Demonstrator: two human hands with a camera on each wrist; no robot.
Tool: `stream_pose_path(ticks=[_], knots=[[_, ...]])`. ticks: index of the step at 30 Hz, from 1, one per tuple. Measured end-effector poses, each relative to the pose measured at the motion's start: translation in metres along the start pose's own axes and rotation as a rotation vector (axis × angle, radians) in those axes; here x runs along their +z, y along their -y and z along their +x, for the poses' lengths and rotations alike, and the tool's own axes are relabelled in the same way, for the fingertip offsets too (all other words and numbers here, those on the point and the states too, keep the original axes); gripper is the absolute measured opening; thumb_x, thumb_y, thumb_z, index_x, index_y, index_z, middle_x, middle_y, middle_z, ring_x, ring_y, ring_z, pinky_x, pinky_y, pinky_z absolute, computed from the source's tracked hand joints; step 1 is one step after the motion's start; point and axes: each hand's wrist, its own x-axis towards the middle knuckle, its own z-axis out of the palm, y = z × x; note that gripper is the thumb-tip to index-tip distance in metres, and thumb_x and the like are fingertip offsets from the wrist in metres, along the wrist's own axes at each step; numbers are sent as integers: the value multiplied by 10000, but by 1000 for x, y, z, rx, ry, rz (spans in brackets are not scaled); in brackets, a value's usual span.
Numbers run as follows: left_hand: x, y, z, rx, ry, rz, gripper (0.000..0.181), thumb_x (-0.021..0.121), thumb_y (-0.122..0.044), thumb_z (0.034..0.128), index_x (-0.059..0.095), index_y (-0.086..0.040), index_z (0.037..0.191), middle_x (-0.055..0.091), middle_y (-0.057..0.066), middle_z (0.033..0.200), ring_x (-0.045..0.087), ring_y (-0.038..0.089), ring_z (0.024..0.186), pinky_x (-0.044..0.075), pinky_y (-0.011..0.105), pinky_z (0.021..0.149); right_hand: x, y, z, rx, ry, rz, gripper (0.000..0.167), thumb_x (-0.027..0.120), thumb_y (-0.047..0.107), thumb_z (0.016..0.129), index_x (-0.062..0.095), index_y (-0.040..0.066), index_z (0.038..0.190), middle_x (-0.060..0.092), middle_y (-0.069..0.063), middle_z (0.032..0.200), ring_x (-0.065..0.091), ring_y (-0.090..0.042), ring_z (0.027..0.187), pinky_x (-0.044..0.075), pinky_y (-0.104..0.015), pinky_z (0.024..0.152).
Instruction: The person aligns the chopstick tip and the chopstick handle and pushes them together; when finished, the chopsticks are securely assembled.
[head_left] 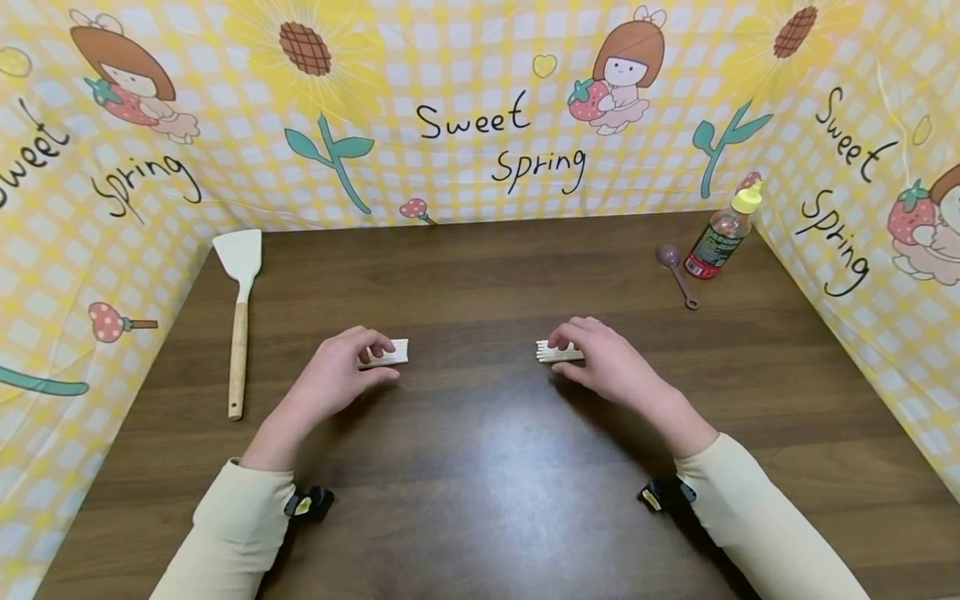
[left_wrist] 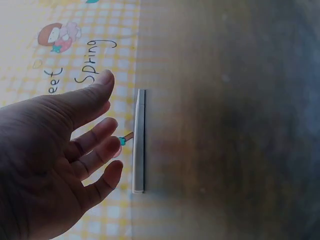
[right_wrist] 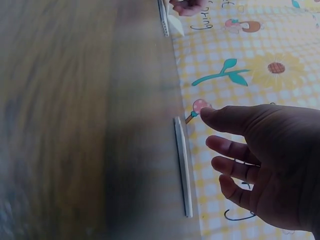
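My left hand point(head_left: 341, 371) hovers with spread, slightly bent fingers over a flat pale strip point(head_left: 396, 353) that looks like short sticks side by side. In the left wrist view the strip point(left_wrist: 139, 145) lies on the table, apart from the fingertips point(left_wrist: 112, 172). Over a similar pale strip point(head_left: 551, 352) with a toothed left end is my right hand point(head_left: 603, 354), its fingers loosely bent. The right wrist view shows a gap between this strip point(right_wrist: 183, 170) and the hand point(right_wrist: 265, 165). Part of each strip is hidden beneath the hands in the head view.
A white spatula point(head_left: 242, 262) with a wooden handle lies at the left. Toward the back right stands a sauce bottle point(head_left: 718, 242) with a yellow cap, next to a purple measuring spoon point(head_left: 678, 275). Checked cloth point(head_left: 480, 83) walls the dark wooden table point(head_left: 465, 283) on three sides.
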Motion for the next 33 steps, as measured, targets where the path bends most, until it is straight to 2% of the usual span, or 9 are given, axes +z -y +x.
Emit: stream_pose_path(ticks=[4,12,27,33], knots=[[1,5,1,-11,-9,-7,256,858,-154,823,713,-73,1018,623,59,916,562,215,818,455,380,714,1,-6,0,11,0,3,264,845,130,833,683,86,1036,644,-18,969,590,-234,929,495,-417,827],[2,9,1,6,-41,-3,191,855,-118,820,722,-66,948,624,53,865,564,216,762,449,362,684,3,-12,0,20,4,-21,212,848,109,824,673,99,942,623,-6,896,576,-225,876,490,-408,790],[-1,18,2,-41,-32,9,115,833,-123,844,741,-84,902,625,25,842,544,201,749,446,371,697,4,-15,2,38,5,-65,164,843,106,829,694,99,897,634,-13,887,593,-226,854,511,-414,775],[1,21,0,-57,-5,18,92,827,-124,849,748,-92,887,620,20,843,529,201,741,435,368,689,7,-16,1,50,9,-68,143,837,89,832,701,105,874,629,0,870,595,-219,850,512,-411,769]])
